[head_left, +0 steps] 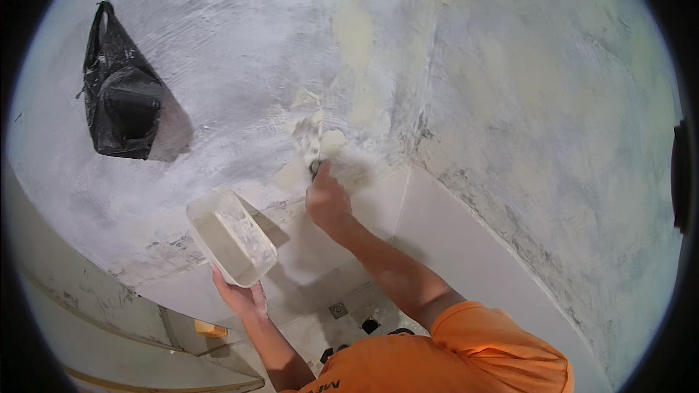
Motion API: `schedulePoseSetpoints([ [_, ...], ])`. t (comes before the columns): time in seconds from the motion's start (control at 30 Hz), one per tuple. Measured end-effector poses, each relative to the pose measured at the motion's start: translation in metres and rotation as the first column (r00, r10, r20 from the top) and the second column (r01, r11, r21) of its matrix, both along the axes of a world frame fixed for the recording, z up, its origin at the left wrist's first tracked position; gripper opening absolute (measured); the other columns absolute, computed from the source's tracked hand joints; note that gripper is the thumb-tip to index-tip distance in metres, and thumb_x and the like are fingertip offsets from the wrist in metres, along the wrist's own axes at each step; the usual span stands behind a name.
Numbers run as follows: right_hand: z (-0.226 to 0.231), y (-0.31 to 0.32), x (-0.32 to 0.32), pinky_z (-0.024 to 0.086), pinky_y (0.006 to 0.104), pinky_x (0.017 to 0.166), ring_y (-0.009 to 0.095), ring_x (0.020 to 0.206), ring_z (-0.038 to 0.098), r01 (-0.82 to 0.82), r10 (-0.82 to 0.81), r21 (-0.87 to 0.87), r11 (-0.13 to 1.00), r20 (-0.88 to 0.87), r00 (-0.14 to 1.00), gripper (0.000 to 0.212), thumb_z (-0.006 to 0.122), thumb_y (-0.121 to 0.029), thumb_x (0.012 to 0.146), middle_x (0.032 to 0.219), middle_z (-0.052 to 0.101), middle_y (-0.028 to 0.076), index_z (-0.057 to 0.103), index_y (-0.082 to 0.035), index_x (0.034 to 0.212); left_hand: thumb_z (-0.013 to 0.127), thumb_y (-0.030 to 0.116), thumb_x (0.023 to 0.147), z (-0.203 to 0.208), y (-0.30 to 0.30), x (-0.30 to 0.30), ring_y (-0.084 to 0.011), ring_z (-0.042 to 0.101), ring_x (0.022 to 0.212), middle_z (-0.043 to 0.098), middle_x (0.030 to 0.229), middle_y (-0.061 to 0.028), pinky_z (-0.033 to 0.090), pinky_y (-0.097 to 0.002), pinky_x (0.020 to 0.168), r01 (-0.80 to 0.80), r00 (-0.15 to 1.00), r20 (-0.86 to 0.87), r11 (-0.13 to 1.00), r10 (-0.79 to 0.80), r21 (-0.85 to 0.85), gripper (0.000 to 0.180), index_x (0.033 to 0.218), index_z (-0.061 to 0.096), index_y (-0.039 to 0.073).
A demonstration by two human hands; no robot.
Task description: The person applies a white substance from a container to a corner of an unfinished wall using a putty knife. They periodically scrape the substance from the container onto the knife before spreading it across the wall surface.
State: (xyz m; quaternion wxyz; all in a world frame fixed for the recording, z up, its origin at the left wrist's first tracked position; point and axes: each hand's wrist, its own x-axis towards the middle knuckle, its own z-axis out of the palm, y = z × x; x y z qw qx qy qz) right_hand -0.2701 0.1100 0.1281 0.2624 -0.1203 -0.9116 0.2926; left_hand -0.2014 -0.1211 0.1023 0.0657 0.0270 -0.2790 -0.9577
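Note:
My right hand (330, 202) is closed around the dark handle of a putty knife (309, 140). The knife's blade, smeared with pale filler, lies against the wall (240, 87). Patches of cream filler (333, 141) show on the wall beside the blade. Lower and to the left, my left hand (239, 297) grips the near end of a white rectangular tub (207, 236) and holds it tilted before the wall. Whitish filler coats part of the tub's inner side. The fingers under the tub are mostly hidden.
A black plastic bag (124, 102) hangs on the wall at the upper left. The walls meet in a corner (411, 153) right of my right hand. Light tiles (466, 247) cover the lower walls. A floor drain (338, 310) lies below, and a door frame (95, 291) stands at the lower left.

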Motion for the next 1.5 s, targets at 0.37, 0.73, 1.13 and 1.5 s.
schedulePoseSetpoints([
  [0.37, 0.049, 0.043, 0.096, 0.051, 0.0542, 0.078, 0.045, 0.086, 0.066, -0.054, 0.054, -0.067, 0.996, -0.005, 0.999, 0.038, 0.056, -0.025, 0.097, 0.089, 0.067, 0.025, 0.047, 0.001, 0.123, 0.045, 0.045, 0.103, -0.003, 0.044, -0.01, -0.0286, 0.056, 0.125, 0.056, 0.138, -0.0097, 0.046, -0.045, 0.104, 0.287, 0.946, -0.17, 0.957, -0.277, 0.042, 0.054, 0.141, 0.049, 0.007],
  [0.73, 0.112, 0.042, 0.066, 0.049, 0.056, 0.069, 0.049, 0.076, 0.064, -0.065, -0.019, -0.207, 0.976, -0.378, 0.925, 0.032, 0.052, -0.029, 0.101, 0.074, 0.064, 0.027, 0.054, 0.003, 0.103, 0.046, 0.045, 0.102, 0.007, 0.024, 0.012, -0.0269, 0.055, 0.123, 0.055, 0.137, -0.0097, 0.046, -0.043, 0.103, 0.104, 0.99, -0.098, 0.994, -0.105, -0.017, 0.056, 0.142, 0.046, 0.005],
  [1.13, 0.056, 0.012, 0.104, 0.043, 0.035, 0.047, 0.02, 0.052, 0.053, -0.397, 0.493, -0.728, 0.559, -0.094, 0.865, 0.036, 0.058, -0.037, 0.099, 0.068, 0.06, 0.01, 0.057, -0.002, 0.11, 0.049, 0.045, 0.101, 0.013, -0.013, 0.021, -0.0277, 0.053, 0.127, 0.053, 0.14, -0.0097, 0.046, -0.0458, 0.105, -0.025, 0.991, -0.132, 0.997, 0.017, -0.066, 0.057, 0.143, 0.045, 0.006],
  [1.5, 0.027, 0.044, 0.126, 0.029, 0.0231, 0.034, 0.009, 0.034, 0.035, -0.359, 0.681, -0.914, -0.188, -0.385, 0.624, 0.039, 0.051, -0.041, 0.103, 0.061, 0.055, 0.005, 0.059, -0.004, 0.11, 0.047, 0.035, 0.102, 0.0, 0.011, 0.03, -0.0263, 0.054, 0.125, 0.051, 0.14, -0.0146, 0.044, -0.0408, 0.106, 0.083, 0.987, -0.121, 0.984, -0.103, -0.157, 0.06, 0.15, 0.034, 0.002],
])
